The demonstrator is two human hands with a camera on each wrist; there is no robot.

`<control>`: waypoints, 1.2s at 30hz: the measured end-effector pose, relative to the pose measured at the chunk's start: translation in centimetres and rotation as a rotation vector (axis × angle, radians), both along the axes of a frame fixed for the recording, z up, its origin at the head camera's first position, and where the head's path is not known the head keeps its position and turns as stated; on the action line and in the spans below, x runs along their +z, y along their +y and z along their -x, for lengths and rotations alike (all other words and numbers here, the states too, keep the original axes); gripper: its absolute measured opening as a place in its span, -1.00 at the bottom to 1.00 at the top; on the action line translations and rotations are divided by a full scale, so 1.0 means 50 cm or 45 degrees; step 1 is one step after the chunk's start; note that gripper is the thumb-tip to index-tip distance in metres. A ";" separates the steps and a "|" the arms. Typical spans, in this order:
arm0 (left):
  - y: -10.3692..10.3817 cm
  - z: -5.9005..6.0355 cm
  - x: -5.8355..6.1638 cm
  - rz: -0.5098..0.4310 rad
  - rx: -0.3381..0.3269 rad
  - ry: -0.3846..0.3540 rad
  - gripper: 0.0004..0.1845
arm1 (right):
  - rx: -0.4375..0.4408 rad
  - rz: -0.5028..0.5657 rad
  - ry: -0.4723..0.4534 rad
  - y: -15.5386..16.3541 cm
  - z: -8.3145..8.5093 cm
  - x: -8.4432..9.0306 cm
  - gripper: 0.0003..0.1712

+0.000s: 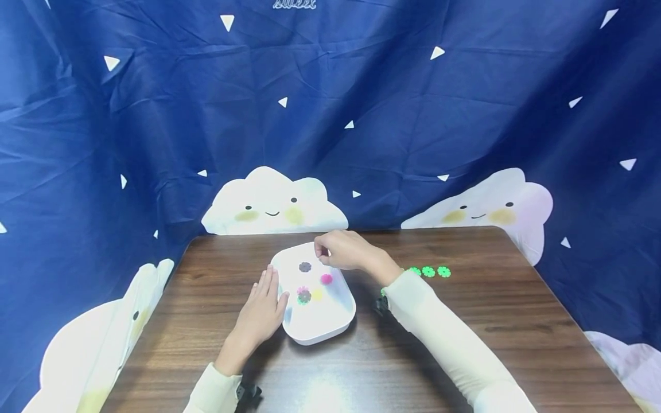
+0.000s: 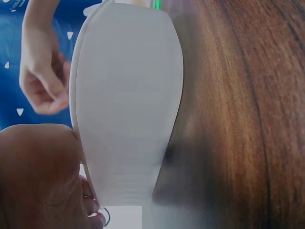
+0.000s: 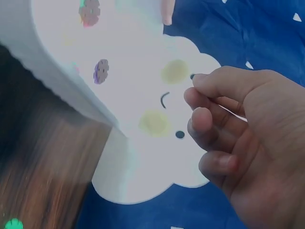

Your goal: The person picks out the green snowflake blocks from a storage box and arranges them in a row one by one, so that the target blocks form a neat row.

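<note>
Centrally on the dark wooden tabletop (image 1: 465, 321): white rounded plastic tray (image 1: 330, 324) holding small flower-shaped discs (image 1: 304, 295); left hand (image 1: 260, 312) flat, fingers straight against its rim; right hand (image 1: 343, 250) above the far edge, fingers curled, seemingly empty.

A dark wooden table (image 1: 465, 321) is seen in front of a blue curtain. A white tray (image 1: 320, 321) is set directly on it, toward the middle of the far half. Just right of the tray, three green flower-shaped discs (image 1: 429, 271) are laid flat in a short row on the bare wood. The left hand (image 1: 260, 312) is rested on the tabletop, touching the tray's left rim.
</note>
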State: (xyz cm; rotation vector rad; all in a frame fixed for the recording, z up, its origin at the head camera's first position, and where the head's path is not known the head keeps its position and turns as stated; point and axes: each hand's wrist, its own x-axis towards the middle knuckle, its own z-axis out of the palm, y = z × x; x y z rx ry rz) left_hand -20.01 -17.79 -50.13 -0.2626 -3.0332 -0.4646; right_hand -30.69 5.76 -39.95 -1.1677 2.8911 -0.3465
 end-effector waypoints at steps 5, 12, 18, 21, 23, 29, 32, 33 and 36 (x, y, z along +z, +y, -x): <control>0.000 0.001 -0.002 0.004 -0.003 0.010 -0.27 | 0.055 -0.031 -0.028 -0.041 0.015 -0.014 -0.96; 0.001 0.002 0.000 -0.011 -0.021 0.025 -0.28 | 0.069 -0.114 -0.129 -0.086 0.023 -0.043 -0.93; 0.002 -0.002 0.006 -0.005 -0.023 0.022 -0.27 | 0.082 -0.200 -0.184 -0.114 0.026 -0.067 -0.93; 0.003 -0.002 0.005 -0.003 -0.026 0.017 -0.27 | 0.072 -0.262 -0.214 -0.124 0.028 -0.081 -0.92; 0.002 -0.001 0.004 -0.009 -0.027 0.016 -0.27 | 0.055 -0.293 -0.240 -0.130 0.028 -0.088 -0.93; 0.000 -0.001 0.003 -0.028 -0.024 0.024 -0.28 | 0.033 -0.341 -0.265 -0.143 0.028 -0.102 -0.95; -0.001 0.001 0.003 -0.029 -0.025 0.031 -0.28 | 0.009 -0.369 -0.285 -0.148 0.024 -0.105 -0.94; -0.001 0.002 0.002 -0.028 -0.025 0.033 -0.28 | 0.006 -0.384 -0.291 -0.150 0.023 -0.106 -0.92; -0.001 0.003 0.003 -0.018 -0.027 0.035 -0.27 | -0.005 -0.450 -0.309 -0.155 0.018 -0.109 -0.86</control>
